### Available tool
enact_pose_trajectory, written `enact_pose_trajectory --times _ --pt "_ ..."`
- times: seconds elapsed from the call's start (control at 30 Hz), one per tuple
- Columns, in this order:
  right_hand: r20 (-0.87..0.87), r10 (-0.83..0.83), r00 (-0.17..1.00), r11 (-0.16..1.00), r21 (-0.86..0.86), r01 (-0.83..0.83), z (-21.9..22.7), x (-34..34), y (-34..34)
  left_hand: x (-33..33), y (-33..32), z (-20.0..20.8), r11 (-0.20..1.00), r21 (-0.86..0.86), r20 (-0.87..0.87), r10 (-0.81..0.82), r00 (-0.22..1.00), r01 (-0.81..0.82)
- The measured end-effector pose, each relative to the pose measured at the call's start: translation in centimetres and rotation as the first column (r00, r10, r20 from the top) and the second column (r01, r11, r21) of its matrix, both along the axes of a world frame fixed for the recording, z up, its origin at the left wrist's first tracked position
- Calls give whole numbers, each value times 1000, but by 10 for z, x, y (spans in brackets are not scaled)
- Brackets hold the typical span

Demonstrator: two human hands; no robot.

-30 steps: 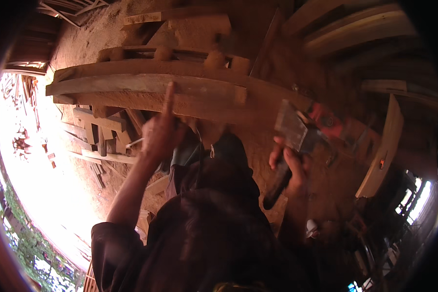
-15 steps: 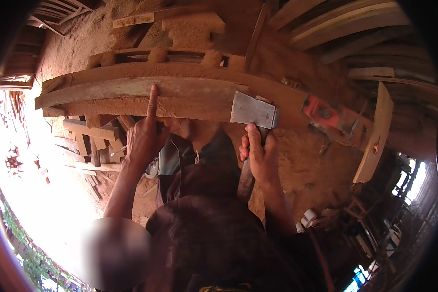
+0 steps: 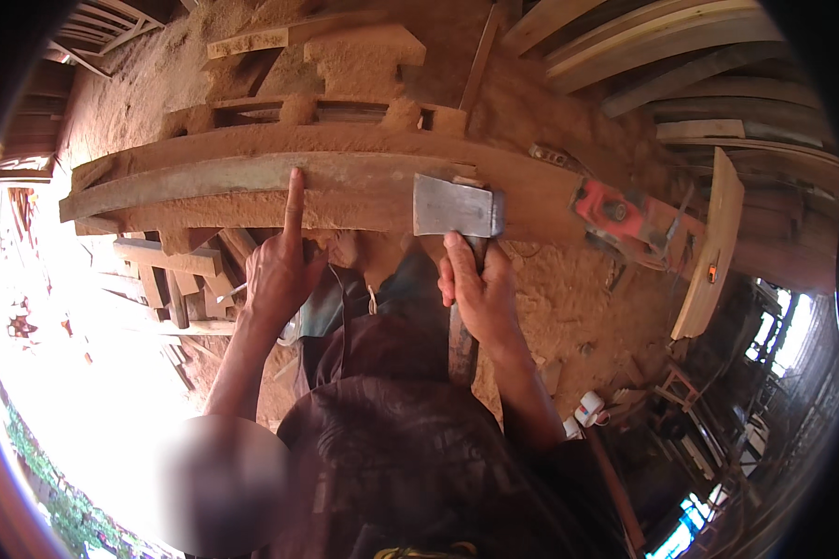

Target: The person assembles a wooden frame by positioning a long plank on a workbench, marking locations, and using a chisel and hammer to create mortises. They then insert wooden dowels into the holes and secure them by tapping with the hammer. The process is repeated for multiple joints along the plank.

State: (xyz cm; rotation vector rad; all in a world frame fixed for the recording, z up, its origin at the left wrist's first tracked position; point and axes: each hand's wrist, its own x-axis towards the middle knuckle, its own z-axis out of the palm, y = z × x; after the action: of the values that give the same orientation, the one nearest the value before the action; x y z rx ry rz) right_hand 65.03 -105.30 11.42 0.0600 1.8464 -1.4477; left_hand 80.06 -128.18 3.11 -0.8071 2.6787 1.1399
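My left hand (image 3: 278,276) has its index finger stretched out, the tip touching a long wooden plank (image 3: 224,173). Its other fingers are curled, and a thin, pale pencil-like stick (image 3: 238,291) pokes out from them; most of it is hidden. My right hand (image 3: 480,291) is closed around the upper handle of an axe (image 3: 452,207), thumb up against the head. The axe's broad grey metal blade points left, over the plank's right part, and the dark wooden handle hangs down toward me. Whether the blade touches the plank I cannot tell.
The plank lies on a sawdust-covered timber (image 3: 522,186) in front of me. To its right rests a red power tool (image 3: 615,207), beside a slanted pale board (image 3: 710,252). Wood offcuts (image 3: 172,256) lie at left, and long boards (image 3: 662,47) are stacked far right.
The axe and my right hand have shifted left along the plank, and the axe head is now more level. My left fingertip stays on the plank.
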Motion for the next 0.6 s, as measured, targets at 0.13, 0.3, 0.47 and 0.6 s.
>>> enact_pose_trajectory --times 0.13,0.3,0.47,0.6 --pt "-13 -174 985 976 133 174 0 4 -2 0 0 0 1000 -12 45 0 999 0" --pt "-3 -28 1000 998 58 28 0 3 0 -1 1 -3 1000 14 16 13 1000 -13" --pt "-44 -146 988 969 194 151 4 1 5 2 1 -4 1000 -2 -17 -1 1000 1" --pt "7 -20 1000 1000 9 20 1 4 6 1 2 -3 1000 29 85 1 996 -4"
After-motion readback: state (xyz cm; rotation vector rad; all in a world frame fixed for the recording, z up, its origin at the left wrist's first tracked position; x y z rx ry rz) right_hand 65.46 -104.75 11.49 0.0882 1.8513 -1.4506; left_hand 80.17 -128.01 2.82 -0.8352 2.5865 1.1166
